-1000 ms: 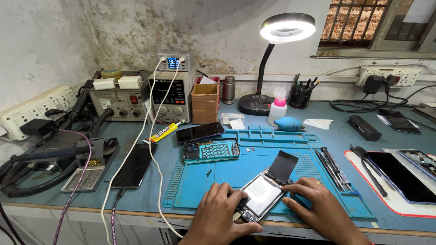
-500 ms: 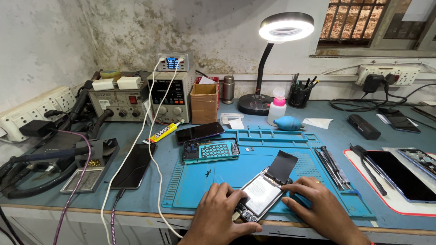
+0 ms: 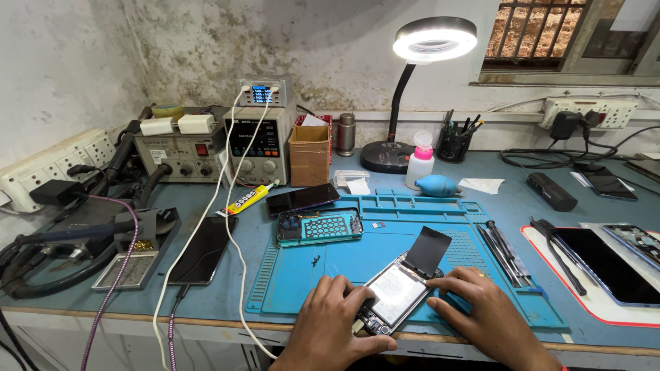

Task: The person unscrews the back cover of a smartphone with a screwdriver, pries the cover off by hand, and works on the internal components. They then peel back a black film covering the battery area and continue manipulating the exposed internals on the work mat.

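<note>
The left hand (image 3: 328, 328) is resting on the blue repair mat (image 3: 295, 275) at the near edge of the surface (image 3: 522, 165), its fingers spread and lying flat, their tips touching the left edge of an opened smartphone (image 3: 392, 295). The right hand (image 3: 489, 315) is sitting on the mat to the phone's right, its fingers held loosely together with the tips pressing against the phone's right edge. Neither hand is pinching anything; both are steadying the phone from the sides. The phone is lying tilted on the mat between the two hands, its white inner face up, with a black flap (image 3: 426, 250) standing up from its far end.

Farther back on the mat a phone frame with a perforated teal plate (image 3: 320, 226) is lying flat, with a dark phone (image 3: 302, 199) just behind it. Another black phone (image 3: 203, 249) is lying left of the mat, with white cables (image 3: 227, 206) crossing beside it. A ring lamp (image 3: 434, 39) is glowing above the surface, near a small bottle with a pink cap (image 3: 420, 163) and a blue air blower (image 3: 437, 185). Tweezers and screwdrivers (image 3: 502, 242) are lying at the mat's right end.
</note>
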A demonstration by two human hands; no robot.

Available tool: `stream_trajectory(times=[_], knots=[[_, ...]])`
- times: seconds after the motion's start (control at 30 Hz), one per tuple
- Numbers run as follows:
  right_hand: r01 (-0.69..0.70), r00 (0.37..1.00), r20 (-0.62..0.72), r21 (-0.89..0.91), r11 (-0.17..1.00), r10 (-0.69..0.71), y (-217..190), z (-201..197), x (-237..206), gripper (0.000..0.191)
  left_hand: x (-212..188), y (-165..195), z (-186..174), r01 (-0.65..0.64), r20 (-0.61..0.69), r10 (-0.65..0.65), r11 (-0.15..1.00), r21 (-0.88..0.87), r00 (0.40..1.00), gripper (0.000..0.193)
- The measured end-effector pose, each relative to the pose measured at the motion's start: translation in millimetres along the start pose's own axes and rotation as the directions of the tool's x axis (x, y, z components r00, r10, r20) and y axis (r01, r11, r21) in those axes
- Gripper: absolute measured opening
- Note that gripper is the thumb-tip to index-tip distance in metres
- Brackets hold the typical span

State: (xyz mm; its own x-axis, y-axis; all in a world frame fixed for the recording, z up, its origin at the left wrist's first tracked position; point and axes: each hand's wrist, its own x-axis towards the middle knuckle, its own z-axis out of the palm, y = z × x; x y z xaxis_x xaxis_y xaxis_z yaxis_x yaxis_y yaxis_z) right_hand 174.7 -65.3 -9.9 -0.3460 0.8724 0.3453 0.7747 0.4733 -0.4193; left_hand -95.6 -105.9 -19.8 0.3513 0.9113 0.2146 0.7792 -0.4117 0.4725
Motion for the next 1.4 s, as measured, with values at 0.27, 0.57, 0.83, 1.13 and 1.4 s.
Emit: stream_trajectory(times=[0.27,0.57,0.83,1.13,1.4], knots=[[-0.035,0.999,0.020,0.006,0.999,0.035,-0.5,-0.2,0.4,0.038,-0.3,-0.2,-0.4,-0.014,-0.023,0.014,1.000,0.003,1.000,0.087],[-0.006,1.000,-0.009,0.008,1.000,0.006,-1.0,0.0,-0.3,0.038,-0.5,-0.2,0.4,-0.013,-0.025,0.013,1.000,0.013,1.000,0.089],[-0.051,0.999,0.019,0.003,0.999,0.051,-1.4,0.1,0.5,0.039,1.0,-0.2,-0.6,0.010,0.016,-0.010,1.000,0.003,1.000,0.089],[-0.035,0.999,0.013,0.003,0.999,0.035,-0.4,0.4,0.4,0.038,0.4,0.1,-0.3,0.005,0.003,-0.005,1.000,0.007,1.000,0.090],[-0.035,0.999,0.014,0.004,0.999,0.035,0.7,0.7,0.6,0.038,-0.4,0.4,0.1,0.000,-0.013,0.001,1.000,0.007,1.000,0.090]])
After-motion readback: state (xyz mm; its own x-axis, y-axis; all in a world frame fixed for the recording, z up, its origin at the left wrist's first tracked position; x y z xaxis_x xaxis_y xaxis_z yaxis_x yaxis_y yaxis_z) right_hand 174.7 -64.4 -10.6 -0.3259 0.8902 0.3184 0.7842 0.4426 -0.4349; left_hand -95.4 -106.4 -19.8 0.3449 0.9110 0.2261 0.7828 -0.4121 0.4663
